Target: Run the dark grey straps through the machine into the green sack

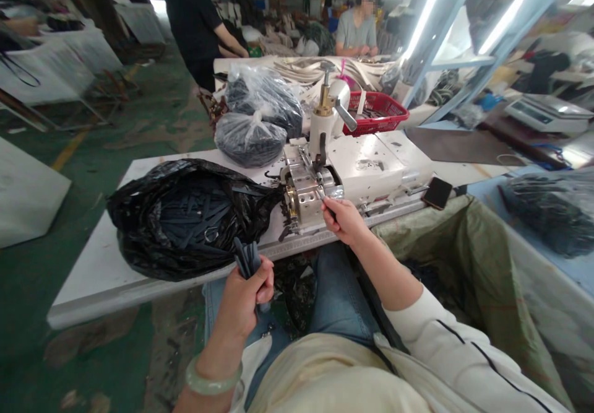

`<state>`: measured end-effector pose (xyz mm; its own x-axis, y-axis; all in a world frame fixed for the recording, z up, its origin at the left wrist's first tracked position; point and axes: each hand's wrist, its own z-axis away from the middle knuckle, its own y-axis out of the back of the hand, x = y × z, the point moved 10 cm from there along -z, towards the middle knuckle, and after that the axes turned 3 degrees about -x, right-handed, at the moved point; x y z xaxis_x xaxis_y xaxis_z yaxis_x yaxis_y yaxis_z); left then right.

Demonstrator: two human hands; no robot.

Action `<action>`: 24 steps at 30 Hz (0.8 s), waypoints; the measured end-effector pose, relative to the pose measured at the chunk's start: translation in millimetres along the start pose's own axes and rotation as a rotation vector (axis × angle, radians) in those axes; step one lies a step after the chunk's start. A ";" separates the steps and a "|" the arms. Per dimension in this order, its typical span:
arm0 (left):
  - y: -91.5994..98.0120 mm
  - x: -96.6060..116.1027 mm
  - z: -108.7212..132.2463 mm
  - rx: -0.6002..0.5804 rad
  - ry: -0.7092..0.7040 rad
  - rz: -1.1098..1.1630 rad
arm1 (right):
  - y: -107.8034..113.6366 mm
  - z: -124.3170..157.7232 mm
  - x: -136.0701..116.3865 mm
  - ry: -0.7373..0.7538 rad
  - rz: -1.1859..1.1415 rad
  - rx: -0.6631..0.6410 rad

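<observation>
My left hand point(245, 292) is closed round a bunch of dark blue-grey strips point(249, 256), held in front of the table's edge. At the front of the machine point(309, 199), a metal and white device with an upright post, my right hand point(344, 220) is closed in a pinch on a dark strip point(328, 210). The strip's far end meets the machine's metal parts; how far it goes in I cannot tell. Left of the machine lies an open black plastic bag point(139, 239) with many similar strips point(195, 215) inside.
Clear bags of dark pieces point(255, 134) stand behind the machine, near a red basket point(383, 113). A phone point(437, 193) lies at the table's right end, above a green sack point(482, 258). Two people point(356, 29) are across the table. Dark scraps litter the tabletop.
</observation>
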<state>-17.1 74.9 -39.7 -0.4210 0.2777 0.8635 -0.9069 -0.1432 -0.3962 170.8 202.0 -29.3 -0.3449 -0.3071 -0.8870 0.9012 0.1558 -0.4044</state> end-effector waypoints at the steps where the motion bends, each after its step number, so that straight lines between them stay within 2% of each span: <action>1: 0.1 -0.9 -0.1 -0.001 0.004 0.001 | 1.6 -7.5 -2.2 -0.032 -0.056 0.003; 5: 2.6 -1.5 -1.0 0.013 0.006 0.000 | 3.1 -23.6 -3.6 -0.125 -0.166 0.022; 9: 6.7 0.1 -2.6 0.030 0.000 0.011 | 3.7 -30.5 -2.5 -0.140 -0.200 0.035; 14: 1.1 -3.0 -3.9 0.000 0.025 0.053 | 19.3 -32.0 -12.2 -0.033 -0.262 0.143; 16: -5.0 -3.9 -3.5 -0.028 0.037 0.079 | 36.3 -20.3 -20.6 0.060 -0.263 0.212; 18: -12.3 -4.5 -2.2 -0.066 0.051 0.112 | 73.7 10.3 -36.0 0.244 -0.150 0.382; 21: -24.3 -8.2 0.4 -0.135 0.108 0.189 | 151.4 101.1 -61.8 0.492 0.354 0.852; 22: -28.6 -10.8 1.3 -0.161 0.139 0.223 | 173.7 135.1 -67.7 0.500 0.591 1.026; 24: -38.0 -17.6 2.9 -0.216 0.207 0.287 | 202.3 192.4 -78.6 0.472 1.059 1.316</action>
<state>24.8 72.7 -38.9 -0.6310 0.4440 0.6362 -0.7252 -0.0461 -0.6870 430.7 77.0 1.5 0.6546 -0.2733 -0.7048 0.2790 -0.7792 0.5613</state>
